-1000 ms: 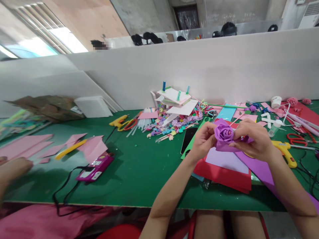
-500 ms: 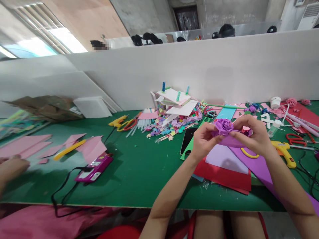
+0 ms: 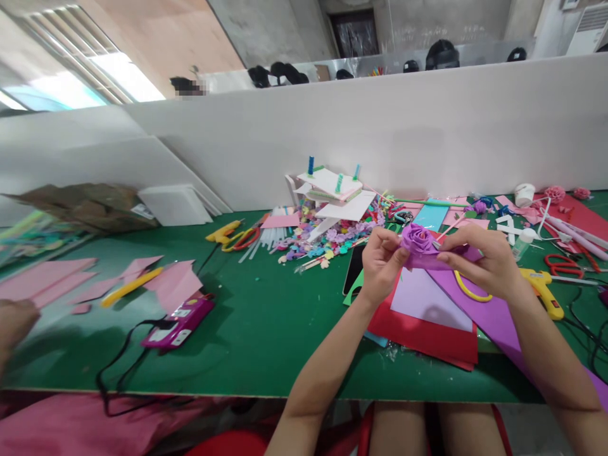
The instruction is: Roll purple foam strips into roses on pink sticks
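Note:
A purple rolled flower [image 3: 418,239], shaped like a rose, is held above the table between my two hands. My left hand [image 3: 382,261] pinches its left side with thumb and fingertips. At the other side, my right hand [image 3: 482,254] is closed on the loose purple strip [image 3: 427,260] that runs from the flower's base. Beneath them lie a pale lilac sheet [image 3: 427,304], red sheets [image 3: 422,342] and a long purple sheet [image 3: 498,329]. The yellow scissor handle [image 3: 470,288] shows just under my right hand.
A yellow glue gun [image 3: 544,291] and red-handled scissors [image 3: 565,266] lie to the right. Colourful small pieces [image 3: 332,237] are heaped at the back. On the left are a magenta device [image 3: 183,323] with a black strap, a yellow cutter [image 3: 132,286], pink sheets [image 3: 57,275] and another person's hand [image 3: 16,323].
The flower has shifted slightly left and turned, and my hands have moved farther apart. My right fingers have slid out along the strip. The other person's hand has moved left.

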`<state>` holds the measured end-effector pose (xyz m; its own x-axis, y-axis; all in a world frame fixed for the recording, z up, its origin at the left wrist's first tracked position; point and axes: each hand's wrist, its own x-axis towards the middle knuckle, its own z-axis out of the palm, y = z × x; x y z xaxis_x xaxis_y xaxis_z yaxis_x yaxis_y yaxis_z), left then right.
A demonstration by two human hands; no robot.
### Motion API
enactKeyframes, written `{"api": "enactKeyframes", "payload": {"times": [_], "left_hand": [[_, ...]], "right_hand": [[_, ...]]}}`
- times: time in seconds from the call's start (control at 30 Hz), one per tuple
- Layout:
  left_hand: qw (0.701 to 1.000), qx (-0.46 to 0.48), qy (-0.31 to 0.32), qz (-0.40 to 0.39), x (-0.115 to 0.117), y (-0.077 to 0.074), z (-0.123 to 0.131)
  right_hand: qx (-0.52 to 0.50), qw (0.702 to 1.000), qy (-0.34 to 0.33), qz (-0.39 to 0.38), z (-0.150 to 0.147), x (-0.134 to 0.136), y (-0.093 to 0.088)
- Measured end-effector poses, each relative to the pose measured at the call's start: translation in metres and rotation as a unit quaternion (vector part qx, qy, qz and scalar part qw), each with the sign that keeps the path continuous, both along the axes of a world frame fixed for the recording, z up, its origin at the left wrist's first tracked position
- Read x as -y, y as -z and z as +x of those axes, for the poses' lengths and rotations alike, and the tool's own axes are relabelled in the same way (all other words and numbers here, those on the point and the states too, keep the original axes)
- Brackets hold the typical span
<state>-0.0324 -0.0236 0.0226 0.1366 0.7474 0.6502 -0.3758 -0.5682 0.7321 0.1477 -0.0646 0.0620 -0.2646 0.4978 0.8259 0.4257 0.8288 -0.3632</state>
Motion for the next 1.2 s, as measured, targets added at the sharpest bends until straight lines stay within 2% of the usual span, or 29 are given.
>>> {"api": "enactKeyframes", "payload": {"times": [0.13, 0.37, 0.63, 0.73, 0.83, 0.97, 1.2], "left_hand": [[0.999, -0.031, 0.014, 0.006, 0.002, 0.002, 0.0], [0.997, -0.038, 0.03, -0.052, 0.005, 0.007, 0.001], [0.996, -0.031, -0.074, 0.041, 0.003, 0.012, 0.002], [0.992, -0.022, -0.089, 0.087, 0.002, 0.012, 0.002], [0.988, -0.033, -0.087, 0.122, 0.004, 0.005, 0.004], [0.987, -0.021, -0.096, 0.128, 0.005, 0.0, 0.004], [0.988, -0.009, -0.119, 0.099, 0.001, 0.014, 0.0]], "right_hand": [[0.006, 1.0, -0.009, -0.004, -0.001, -0.001, 0.0], [-0.022, 1.0, -0.001, -0.007, -0.013, 0.001, 0.006], [-0.065, 0.996, 0.056, 0.026, -0.023, 0.0, 0.01], [-0.072, 0.994, 0.072, 0.039, -0.026, 0.0, 0.012], [-0.068, 0.993, 0.081, 0.059, -0.027, -0.001, 0.012], [-0.066, 0.992, 0.078, 0.08, -0.026, 0.0, 0.012], [-0.05, 0.994, 0.041, 0.085, -0.024, 0.003, 0.008]]}}
